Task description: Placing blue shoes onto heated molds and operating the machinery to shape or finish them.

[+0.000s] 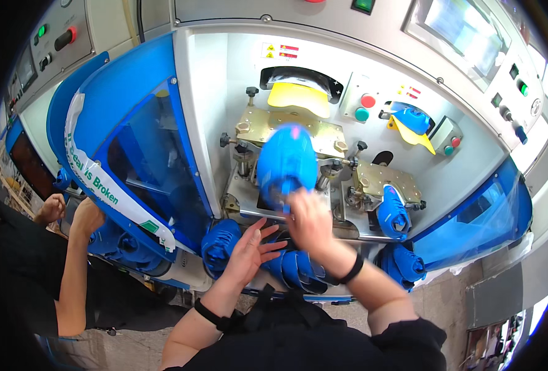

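Note:
In front of the machine's left station, my right hand grips a blue shoe upper by its near, open end. The upper is raised with its rounded toe pointing away from me, and motion blurs it. My left hand is held palm up with fingers spread, empty, just left of and below the upper. Behind the upper stands the left metal fixture with its brass-coloured plate and knobs. Another blue upper with laces rests on the front of the right fixture.
More blue uppers lie along the front ledge, at left, middle and right. Yellow-covered forms and button boxes are on the back wall. Blue guards flank the opening. A co-worker's arm is at left.

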Motion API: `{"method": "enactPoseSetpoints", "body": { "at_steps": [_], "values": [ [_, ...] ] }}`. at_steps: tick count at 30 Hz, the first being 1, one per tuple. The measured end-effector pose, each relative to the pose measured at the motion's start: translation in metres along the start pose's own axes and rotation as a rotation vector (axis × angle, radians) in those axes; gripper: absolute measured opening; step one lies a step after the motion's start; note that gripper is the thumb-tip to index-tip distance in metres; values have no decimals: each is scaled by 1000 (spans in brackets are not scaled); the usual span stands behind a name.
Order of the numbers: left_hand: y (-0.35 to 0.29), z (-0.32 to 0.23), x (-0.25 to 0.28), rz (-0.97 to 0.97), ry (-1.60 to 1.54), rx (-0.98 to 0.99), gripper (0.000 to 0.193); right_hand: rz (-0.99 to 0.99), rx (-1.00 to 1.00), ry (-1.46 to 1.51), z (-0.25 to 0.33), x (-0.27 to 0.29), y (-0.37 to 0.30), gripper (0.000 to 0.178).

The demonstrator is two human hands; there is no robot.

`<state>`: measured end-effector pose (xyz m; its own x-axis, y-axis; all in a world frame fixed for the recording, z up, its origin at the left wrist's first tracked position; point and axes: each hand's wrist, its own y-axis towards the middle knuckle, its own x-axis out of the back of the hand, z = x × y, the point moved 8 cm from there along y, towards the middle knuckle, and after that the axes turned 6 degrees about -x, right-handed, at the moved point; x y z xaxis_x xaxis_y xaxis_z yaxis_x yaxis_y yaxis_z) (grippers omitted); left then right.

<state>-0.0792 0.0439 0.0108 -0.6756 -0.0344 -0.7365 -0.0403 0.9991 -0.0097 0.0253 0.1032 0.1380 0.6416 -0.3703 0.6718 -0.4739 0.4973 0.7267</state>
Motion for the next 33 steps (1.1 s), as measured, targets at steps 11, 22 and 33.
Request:
{"method": "enactPoseSetpoints", "body": {
  "at_steps": [11,22,33],
  "values": [
    [70,40,35,-13,-209,85,28,40,-289,125,-9,-30,-26,48],
    [78,57,49,-81,-187,88,24,248,-283,132,-27,-79,-24,46],
    [77,58,51,-101,-197,65,28,249,-300,127,-28,-72,-22,52]
  ]
}}
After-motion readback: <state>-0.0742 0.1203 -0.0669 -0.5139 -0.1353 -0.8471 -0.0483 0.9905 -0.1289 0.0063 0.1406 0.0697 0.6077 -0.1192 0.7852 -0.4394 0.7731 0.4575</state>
